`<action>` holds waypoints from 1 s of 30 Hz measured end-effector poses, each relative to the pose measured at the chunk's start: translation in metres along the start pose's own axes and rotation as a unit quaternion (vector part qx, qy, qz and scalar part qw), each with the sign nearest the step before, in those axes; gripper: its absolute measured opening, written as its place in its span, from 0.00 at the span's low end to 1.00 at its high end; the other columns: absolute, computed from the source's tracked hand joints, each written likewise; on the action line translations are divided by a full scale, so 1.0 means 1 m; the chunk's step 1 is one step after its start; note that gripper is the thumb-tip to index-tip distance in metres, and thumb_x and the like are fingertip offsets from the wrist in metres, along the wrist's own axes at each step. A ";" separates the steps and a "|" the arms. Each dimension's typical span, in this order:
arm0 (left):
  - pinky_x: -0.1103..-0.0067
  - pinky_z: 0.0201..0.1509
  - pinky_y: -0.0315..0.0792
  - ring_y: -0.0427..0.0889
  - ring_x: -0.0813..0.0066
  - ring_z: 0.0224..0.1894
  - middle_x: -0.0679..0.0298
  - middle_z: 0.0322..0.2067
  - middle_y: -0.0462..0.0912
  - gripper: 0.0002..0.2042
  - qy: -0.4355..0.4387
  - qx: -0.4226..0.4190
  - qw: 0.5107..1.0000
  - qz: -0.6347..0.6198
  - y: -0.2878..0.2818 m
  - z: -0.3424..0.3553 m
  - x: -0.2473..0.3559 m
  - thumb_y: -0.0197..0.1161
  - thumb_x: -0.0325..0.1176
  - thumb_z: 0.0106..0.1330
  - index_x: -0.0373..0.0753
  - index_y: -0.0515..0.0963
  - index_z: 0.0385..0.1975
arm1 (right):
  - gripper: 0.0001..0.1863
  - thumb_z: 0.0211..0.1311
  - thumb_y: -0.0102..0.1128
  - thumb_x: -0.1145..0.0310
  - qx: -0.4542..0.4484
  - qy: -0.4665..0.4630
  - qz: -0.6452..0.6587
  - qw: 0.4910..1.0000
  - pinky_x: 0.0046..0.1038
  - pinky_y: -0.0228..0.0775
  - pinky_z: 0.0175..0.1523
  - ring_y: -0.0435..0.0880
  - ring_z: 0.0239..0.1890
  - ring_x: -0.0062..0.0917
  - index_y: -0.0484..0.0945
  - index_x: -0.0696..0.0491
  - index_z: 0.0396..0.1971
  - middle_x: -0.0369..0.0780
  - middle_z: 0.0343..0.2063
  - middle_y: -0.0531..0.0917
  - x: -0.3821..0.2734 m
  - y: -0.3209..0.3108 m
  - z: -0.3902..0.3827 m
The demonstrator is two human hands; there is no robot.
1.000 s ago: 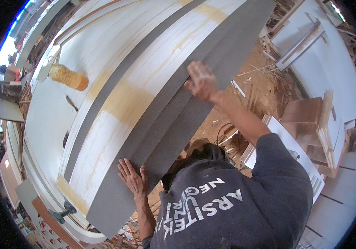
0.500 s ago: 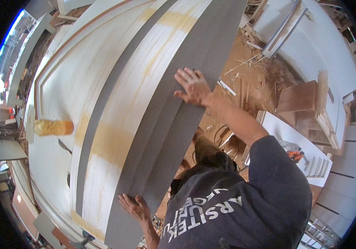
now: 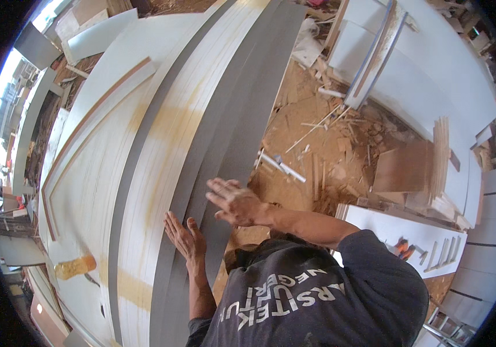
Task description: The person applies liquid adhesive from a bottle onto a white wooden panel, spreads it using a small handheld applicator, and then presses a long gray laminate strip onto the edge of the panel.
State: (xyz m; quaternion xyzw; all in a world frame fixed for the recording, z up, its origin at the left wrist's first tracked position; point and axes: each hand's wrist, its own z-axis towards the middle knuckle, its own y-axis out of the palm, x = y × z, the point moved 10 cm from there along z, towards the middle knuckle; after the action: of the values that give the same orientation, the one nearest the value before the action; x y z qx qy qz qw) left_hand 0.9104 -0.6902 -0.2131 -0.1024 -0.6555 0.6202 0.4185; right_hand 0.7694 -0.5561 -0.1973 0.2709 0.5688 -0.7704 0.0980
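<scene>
A long dark grey sheet (image 3: 225, 124) runs along the near edge of a pale wood-grained panel (image 3: 170, 153) with yellowish glue-like patches. My left hand (image 3: 188, 238) lies on the grey sheet with fingers stretched out, its fingertips close to the border with the pale panel. A little to the right and farther up, my right hand (image 3: 235, 202) is over the same sheet, fingers extended and slightly blurred. Neither hand holds anything. Whether the right palm presses on the sheet or hovers just above it, I cannot tell. A second narrow grey strip (image 3: 122, 199) runs along the panel's other side.
A bottle of yellow liquid (image 3: 75, 267) lies on the white board (image 3: 80, 214) at left. Wood scraps and a white tube (image 3: 282, 166) litter the brown floor (image 3: 300, 130). At right stand a white bench (image 3: 427, 228) with an orange tool (image 3: 404, 248) and a brown box (image 3: 401, 168).
My right hand has come down and left along the grey sheet, and my left hand has moved up, so they are now close together. The whole view has shifted.
</scene>
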 end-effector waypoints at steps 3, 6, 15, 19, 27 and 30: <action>0.56 0.77 0.46 0.51 0.43 0.76 0.40 0.72 0.56 0.38 0.039 -0.004 0.999 -0.003 0.024 0.031 0.067 0.45 0.57 0.76 0.26 0.56 0.71 | 0.31 0.68 0.59 0.53 0.007 0.078 -0.051 0.996 0.47 0.53 0.74 0.59 0.73 0.49 0.73 0.61 0.61 0.55 0.70 0.62 0.095 -0.064 -0.018; 0.57 0.77 0.47 0.52 0.43 0.76 0.40 0.72 0.56 0.37 0.081 -0.011 0.997 -0.017 0.054 0.076 0.144 0.53 0.52 0.74 0.26 0.56 0.71 | 0.29 0.67 0.61 0.56 0.040 0.119 -0.055 0.991 0.47 0.56 0.73 0.60 0.72 0.51 0.74 0.62 0.60 0.57 0.69 0.63 0.159 -0.125 -0.014; 0.56 0.78 0.46 0.48 0.45 0.77 0.42 0.73 0.53 0.39 0.113 -0.064 0.990 -0.060 0.156 0.224 0.311 0.61 0.50 0.70 0.27 0.56 0.71 | 0.26 0.62 0.65 0.61 0.055 0.102 -0.069 0.991 0.47 0.60 0.71 0.65 0.69 0.53 0.76 0.61 0.56 0.58 0.65 0.67 0.296 -0.219 0.048; 0.57 0.78 0.45 0.48 0.46 0.77 0.42 0.73 0.53 0.40 0.119 -0.085 0.986 -0.086 0.192 0.277 0.362 0.62 0.51 0.69 0.28 0.57 0.71 | 0.24 0.61 0.66 0.63 0.044 0.155 -0.122 0.979 0.45 0.63 0.70 0.69 0.66 0.50 0.78 0.59 0.55 0.56 0.64 0.69 0.384 -0.266 0.053; 0.57 0.77 0.49 0.54 0.45 0.75 0.42 0.71 0.60 0.37 0.099 -0.112 0.987 -0.053 0.216 0.339 0.428 0.65 0.48 0.66 0.27 0.62 0.68 | 0.22 0.64 0.65 0.61 0.119 0.248 -0.137 0.952 0.40 0.68 0.66 0.75 0.62 0.45 0.79 0.57 0.54 0.53 0.58 0.77 0.591 -0.412 0.099; 0.57 0.76 0.51 0.57 0.45 0.74 0.43 0.70 0.62 0.36 0.067 -0.102 0.992 -0.033 0.220 0.353 0.447 0.66 0.45 0.65 0.27 0.65 0.66 | 0.23 0.65 0.63 0.59 0.158 0.253 -0.102 0.949 0.38 0.69 0.64 0.79 0.59 0.42 0.79 0.58 0.54 0.51 0.53 0.82 0.673 -0.475 0.157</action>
State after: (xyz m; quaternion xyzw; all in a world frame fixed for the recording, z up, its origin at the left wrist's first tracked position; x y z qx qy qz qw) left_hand 0.3059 -0.6087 -0.1798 -0.1635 -0.6889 0.5279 0.4690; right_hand -0.0580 -0.4374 -0.1298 0.4091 0.4707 -0.7626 -0.1720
